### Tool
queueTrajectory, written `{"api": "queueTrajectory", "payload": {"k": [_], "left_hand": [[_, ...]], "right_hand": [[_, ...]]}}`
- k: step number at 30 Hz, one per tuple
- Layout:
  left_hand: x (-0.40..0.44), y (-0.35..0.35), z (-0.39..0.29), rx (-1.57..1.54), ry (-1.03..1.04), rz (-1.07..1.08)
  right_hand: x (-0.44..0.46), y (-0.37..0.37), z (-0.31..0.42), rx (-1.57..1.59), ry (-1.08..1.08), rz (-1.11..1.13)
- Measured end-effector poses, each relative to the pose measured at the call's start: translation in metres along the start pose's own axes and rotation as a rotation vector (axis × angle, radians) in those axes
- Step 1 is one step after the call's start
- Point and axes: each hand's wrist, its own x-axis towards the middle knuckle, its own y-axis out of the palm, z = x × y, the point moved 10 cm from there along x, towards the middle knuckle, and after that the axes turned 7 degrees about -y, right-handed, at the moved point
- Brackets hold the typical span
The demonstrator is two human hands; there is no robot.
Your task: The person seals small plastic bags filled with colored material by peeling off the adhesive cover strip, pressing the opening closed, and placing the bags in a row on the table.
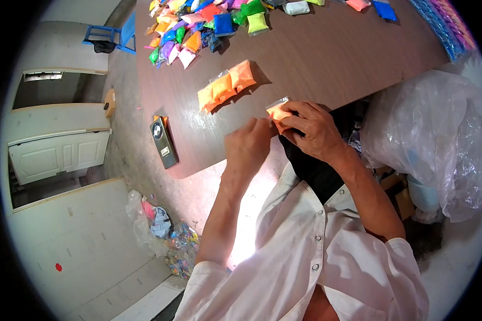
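Note:
Near the table's front edge, my right hand [313, 128] grips a small clear packet of orange clay-like material [277, 112], thumb and fingers over its right side. Close on its left is my left hand [249, 142], fingers curled shut at the packet's lower left edge. Whether those fingers pinch the plastic is hard to see. A little farther up the table lies a row of orange packets [223, 89], side by side and touching.
A pile of many-coloured packets [209, 24] covers the far left of the table [316, 59]. A phone [164, 143] lies at the left edge. Shiny blue and pink strips [439, 27] lie far right. Large clear plastic bags [412, 128] stand at the right.

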Motion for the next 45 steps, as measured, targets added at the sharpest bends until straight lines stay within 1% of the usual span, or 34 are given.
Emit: {"api": "queueTrajectory", "payload": {"k": [2,5,15,20,24,26,29,32,36,38,41,45], "left_hand": [[0.001,0.003,0.013,0.009,-0.028,-0.036],[-0.003,0.000,-0.004,0.002,0.027,-0.007],[0.000,-0.002,-0.003,-0.005,-0.005,-0.018],[0.012,0.006,-0.002,0.047,0.083,-0.003],[0.019,0.003,0.004,0.018,0.093,0.002],[0.019,0.003,0.007,0.057,0.053,-0.012],[0.017,0.003,0.006,0.021,0.038,0.012],[0.019,0.011,0.014,0.056,0.039,0.048],[0.026,0.000,0.010,0.006,0.050,0.000],[0.025,-0.002,0.010,0.010,-0.003,0.013],[0.023,0.010,0.009,0.014,0.043,0.069],[0.024,0.007,0.015,0.010,0.020,0.011]], "right_hand": [[0.001,-0.002,0.003,-0.019,-0.026,0.010],[-0.002,0.001,-0.001,-0.008,-0.002,-0.013],[-0.002,0.001,-0.001,0.018,0.059,0.028],[-0.002,0.003,0.003,-0.040,0.011,0.056],[-0.003,0.005,0.004,-0.079,0.001,0.090],[-0.006,0.004,0.001,-0.072,0.010,0.059],[-0.006,0.004,0.003,-0.073,-0.005,0.049],[-0.004,0.004,0.002,-0.060,-0.013,0.062],[-0.003,0.003,0.002,-0.050,-0.015,0.067],[-0.003,0.001,0.001,-0.030,-0.007,0.038],[-0.002,0.001,0.003,-0.029,-0.003,0.063],[-0.001,0.001,0.003,-0.031,-0.010,0.053]]}}
